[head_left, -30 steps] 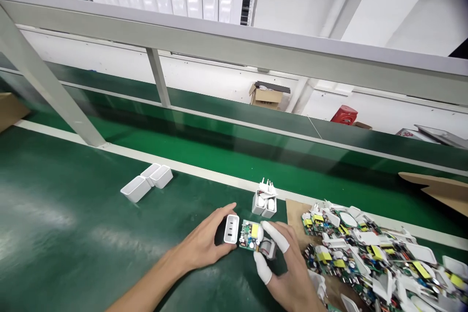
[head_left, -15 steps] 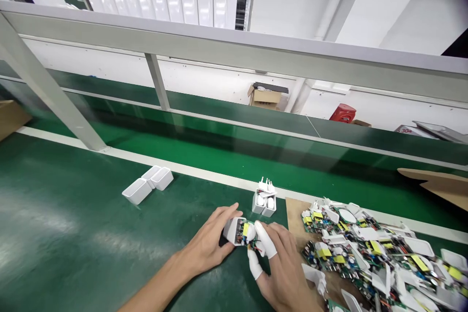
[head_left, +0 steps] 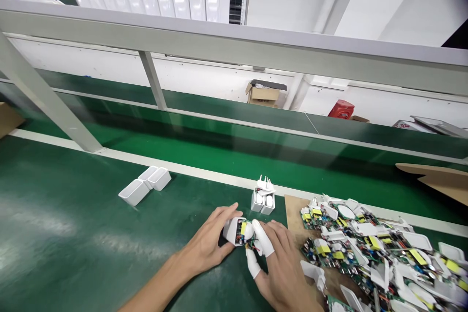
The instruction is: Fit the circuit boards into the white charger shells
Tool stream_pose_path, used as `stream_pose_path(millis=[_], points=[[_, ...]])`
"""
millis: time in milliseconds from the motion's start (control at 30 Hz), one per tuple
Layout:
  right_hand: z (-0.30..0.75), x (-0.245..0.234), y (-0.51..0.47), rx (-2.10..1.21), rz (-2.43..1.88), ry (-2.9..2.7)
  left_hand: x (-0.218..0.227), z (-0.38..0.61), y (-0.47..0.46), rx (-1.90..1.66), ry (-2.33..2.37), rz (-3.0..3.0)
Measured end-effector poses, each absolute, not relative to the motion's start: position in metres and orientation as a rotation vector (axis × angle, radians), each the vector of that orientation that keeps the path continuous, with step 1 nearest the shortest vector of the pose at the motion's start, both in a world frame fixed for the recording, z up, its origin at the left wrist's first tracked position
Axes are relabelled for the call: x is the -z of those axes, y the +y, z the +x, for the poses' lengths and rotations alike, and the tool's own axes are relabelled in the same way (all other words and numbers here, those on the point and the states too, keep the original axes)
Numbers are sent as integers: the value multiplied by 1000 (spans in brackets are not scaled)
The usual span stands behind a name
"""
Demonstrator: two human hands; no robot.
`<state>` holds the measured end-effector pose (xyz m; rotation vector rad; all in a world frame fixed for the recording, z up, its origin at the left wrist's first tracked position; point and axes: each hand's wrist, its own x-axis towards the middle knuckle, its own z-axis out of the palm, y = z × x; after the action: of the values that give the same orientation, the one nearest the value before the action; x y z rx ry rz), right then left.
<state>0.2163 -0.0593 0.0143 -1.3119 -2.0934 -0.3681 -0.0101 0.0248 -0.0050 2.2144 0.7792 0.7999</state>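
Observation:
My left hand (head_left: 211,236) is closed around a white plastic charger housing (head_left: 230,230), its open end turned to the right. In my right hand (head_left: 280,258), thumb and index finger, both in white finger cots, grip a circuit board (head_left: 244,228) with a yellow-wrapped part, a round white piece and thin wires. The board's left end sits partly inside the housing's mouth. Just beyond the hands, two filled housings (head_left: 262,204) stand upright side by side, with white plug pieces (head_left: 265,185) on top.
Several white housings (head_left: 134,192) lie at left on the green bench (head_left: 73,253). At right, a large heap of circuit boards and white covers (head_left: 369,248) lies partly on brown cardboard (head_left: 294,209). A grey metal frame (head_left: 219,41) crosses behind, with a green belt (head_left: 204,146) below it.
The view has shifted slightly. Both hands keep their grip, and the right hand with the board has come very slightly closer to the housing.

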Motion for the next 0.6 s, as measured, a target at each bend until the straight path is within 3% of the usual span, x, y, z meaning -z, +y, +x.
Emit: stream_pose_path(millis=[600], points=[[216,-19,-60,342,-1334,-2113,7,-9,24,-743,810,2196]])
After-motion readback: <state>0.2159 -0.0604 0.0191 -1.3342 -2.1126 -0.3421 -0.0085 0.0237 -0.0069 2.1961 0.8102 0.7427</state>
